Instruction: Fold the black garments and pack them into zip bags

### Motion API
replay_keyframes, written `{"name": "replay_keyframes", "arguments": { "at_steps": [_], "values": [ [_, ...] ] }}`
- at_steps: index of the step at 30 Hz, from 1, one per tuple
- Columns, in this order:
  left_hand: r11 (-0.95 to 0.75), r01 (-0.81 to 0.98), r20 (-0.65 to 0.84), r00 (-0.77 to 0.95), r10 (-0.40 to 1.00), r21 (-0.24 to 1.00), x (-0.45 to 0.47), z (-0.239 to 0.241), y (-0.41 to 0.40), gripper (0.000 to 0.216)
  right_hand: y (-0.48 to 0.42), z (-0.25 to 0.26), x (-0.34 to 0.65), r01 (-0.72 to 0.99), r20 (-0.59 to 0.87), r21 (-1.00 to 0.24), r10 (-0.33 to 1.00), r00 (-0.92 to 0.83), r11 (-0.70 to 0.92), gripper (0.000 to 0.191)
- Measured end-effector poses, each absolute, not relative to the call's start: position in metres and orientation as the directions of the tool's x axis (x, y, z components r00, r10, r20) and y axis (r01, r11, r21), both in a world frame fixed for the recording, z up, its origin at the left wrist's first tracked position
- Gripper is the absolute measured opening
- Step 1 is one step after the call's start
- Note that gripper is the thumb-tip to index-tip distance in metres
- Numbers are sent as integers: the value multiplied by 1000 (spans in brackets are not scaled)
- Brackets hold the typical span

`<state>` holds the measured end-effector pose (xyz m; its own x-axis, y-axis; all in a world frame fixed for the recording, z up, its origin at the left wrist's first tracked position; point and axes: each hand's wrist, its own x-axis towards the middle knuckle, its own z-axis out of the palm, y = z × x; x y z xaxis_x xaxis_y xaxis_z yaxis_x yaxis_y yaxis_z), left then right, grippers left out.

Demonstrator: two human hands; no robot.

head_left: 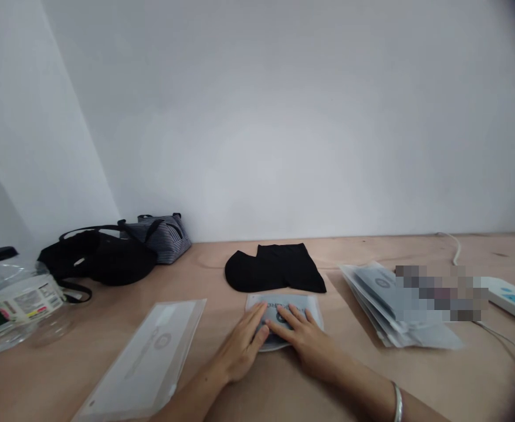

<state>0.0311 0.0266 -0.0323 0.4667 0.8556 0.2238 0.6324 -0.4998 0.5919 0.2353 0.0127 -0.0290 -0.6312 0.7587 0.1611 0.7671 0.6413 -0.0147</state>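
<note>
Both hands rest on a frosted plastic pouch [279, 343] with dark print and something dark inside, lying flat on the table. My left hand [242, 346] covers its left side, fingers stretched out. Across its right side lies my right hand [304, 337], fingers spread. Just beyond the pouch is a flat black cloth piece [275, 269] with a rounded left end. To the left, a longer frosted zip pouch [147, 357] with a printed logo lies flat. A fanned stack of similar pouches [376, 293] sits on the right.
At the left stand a large clear plastic bottle [24, 293], a black bag [103, 258] and a striped bag [165, 237]. On the right is a white power strip [512, 299] with a cable. A blurred patch hides part of the stack. A wall [310, 129] rises behind the table.
</note>
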Motion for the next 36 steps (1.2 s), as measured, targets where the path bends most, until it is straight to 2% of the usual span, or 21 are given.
{"name": "replay_keyframes", "arguments": {
  "at_steps": [3,6,8,11,13,15,17,18,20,22,25,27,31,34,36],
  "values": [
    [-409,521,298,286,911,749,28,-36,31,49,13,-34,235,802,289,87,755,-588,591,81],
    [-342,461,302,161,940,819,27,-39,36,48,18,-18,247,870,432,179,757,-489,460,77],
    [-325,494,282,161,946,807,27,-40,37,48,24,3,264,931,514,217,777,-364,292,72],
    [-329,585,253,211,944,741,30,-37,35,48,37,33,296,983,623,171,780,-54,-68,63],
    [-342,631,243,241,940,696,32,-34,33,49,45,41,315,962,600,88,784,158,-260,55],
    [-350,672,230,265,936,653,35,-31,30,50,51,38,329,913,462,0,810,362,-408,51],
    [-345,720,206,278,938,602,37,-29,28,50,53,29,335,870,332,-21,817,472,-493,47],
    [-338,746,192,279,941,573,39,-28,27,51,53,26,335,865,325,-3,818,476,-502,44],
    [-321,800,162,278,947,507,40,-27,25,53,52,22,330,895,419,55,824,381,-442,43],
    [-334,849,139,303,943,410,40,-25,27,54,51,23,318,958,488,94,851,193,-271,43],
    [-449,869,163,422,892,207,37,-21,38,49,55,22,294,991,370,76,919,-133,112,33],
    [-512,851,192,487,852,112,36,-16,52,43,63,14,279,959,268,52,921,-282,279,31],
    [-519,854,201,505,840,23,35,-9,88,39,84,-7,258,944,224,64,918,-329,323,38],
    [-488,872,179,487,855,-44,34,-8,109,27,99,-14,254,953,210,81,930,-302,291,33],
    [-470,879,146,478,866,-83,33,-8,116,28,105,-13,254,953,198,94,933,-301,288,29]
  ]
}}
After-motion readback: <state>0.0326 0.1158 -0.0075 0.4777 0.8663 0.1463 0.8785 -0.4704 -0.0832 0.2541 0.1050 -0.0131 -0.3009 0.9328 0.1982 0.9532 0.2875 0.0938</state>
